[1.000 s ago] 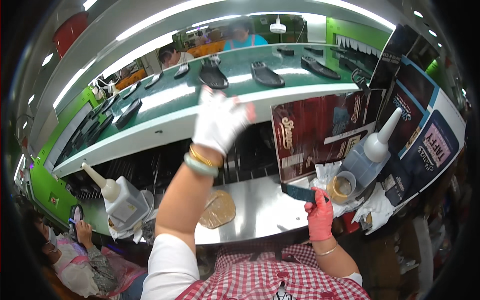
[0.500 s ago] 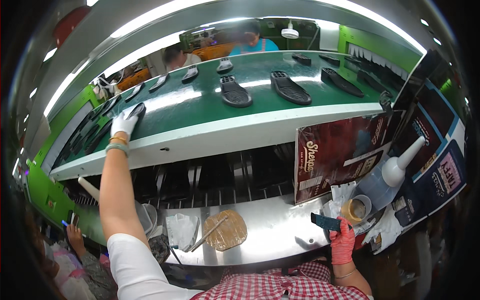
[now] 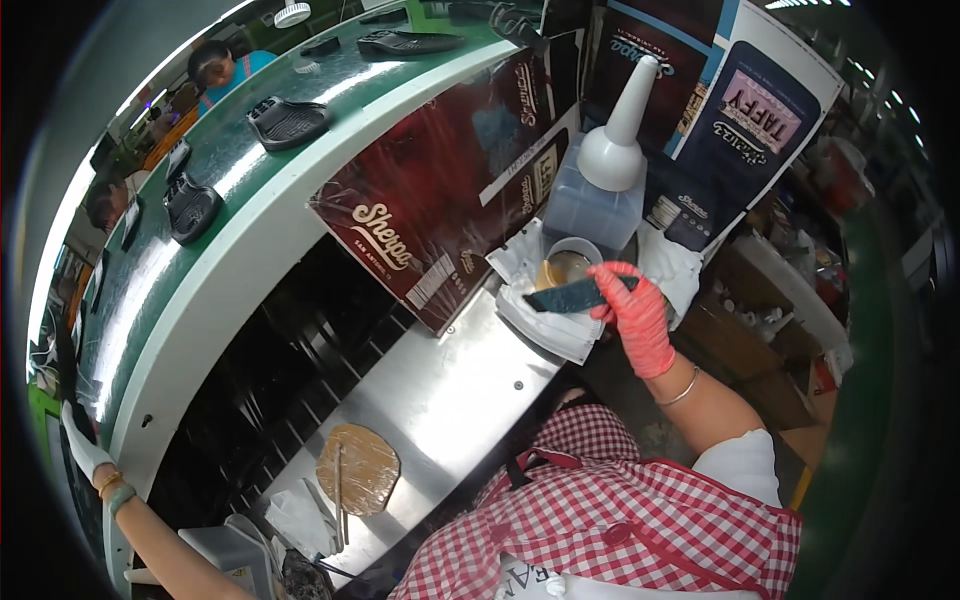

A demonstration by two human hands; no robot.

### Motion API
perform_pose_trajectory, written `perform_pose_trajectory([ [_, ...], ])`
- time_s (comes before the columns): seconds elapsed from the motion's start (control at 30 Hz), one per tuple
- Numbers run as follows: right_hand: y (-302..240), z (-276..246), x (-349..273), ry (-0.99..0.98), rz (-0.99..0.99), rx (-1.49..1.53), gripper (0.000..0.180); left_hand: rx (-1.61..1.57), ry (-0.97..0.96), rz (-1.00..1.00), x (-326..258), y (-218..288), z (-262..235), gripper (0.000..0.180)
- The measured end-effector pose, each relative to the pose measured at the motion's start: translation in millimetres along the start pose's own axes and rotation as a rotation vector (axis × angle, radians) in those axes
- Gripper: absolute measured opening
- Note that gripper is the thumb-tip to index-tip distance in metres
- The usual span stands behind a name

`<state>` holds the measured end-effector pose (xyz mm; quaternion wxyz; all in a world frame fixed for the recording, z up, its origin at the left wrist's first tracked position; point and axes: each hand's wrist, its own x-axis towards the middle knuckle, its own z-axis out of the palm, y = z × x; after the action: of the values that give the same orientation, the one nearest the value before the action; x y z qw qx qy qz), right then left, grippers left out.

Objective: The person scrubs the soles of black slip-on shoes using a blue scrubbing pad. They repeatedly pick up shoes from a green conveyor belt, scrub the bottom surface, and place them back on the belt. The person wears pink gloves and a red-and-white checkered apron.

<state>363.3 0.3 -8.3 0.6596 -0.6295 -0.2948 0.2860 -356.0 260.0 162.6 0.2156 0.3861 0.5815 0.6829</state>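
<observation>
Since half a second ago, left hand (image 3: 80, 452) swung out to nine o'clock, seemingly closed on a dark sole (image 3: 66, 375) at the belt (image 3: 215, 255) edge, while right hand (image 3: 635, 315) grips brush (image 3: 570, 296) over glue cup (image 3: 568, 266) at two o'clock.

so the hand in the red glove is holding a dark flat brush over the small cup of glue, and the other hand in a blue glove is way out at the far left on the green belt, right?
Not quite: the head view shows the left hand in a white glove, not blue. The rest holds: the right hand, red-gloved, holds the dark flat brush over the small cup.
</observation>
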Motion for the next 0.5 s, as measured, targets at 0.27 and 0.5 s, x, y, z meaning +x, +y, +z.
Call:
perform_pose_trajectory([
  [0.27, 7, -42, 43, -0.041, -0.068, -0.264, 0.028, -0.207, -0.315, 0.531, -356, -44, 111, 0.076],
  [0.5, 16, -42, 63, -0.141, -0.001, -0.364, 0.028, -0.717, -0.558, -0.27, -477, -92, 126, 0.075],
])
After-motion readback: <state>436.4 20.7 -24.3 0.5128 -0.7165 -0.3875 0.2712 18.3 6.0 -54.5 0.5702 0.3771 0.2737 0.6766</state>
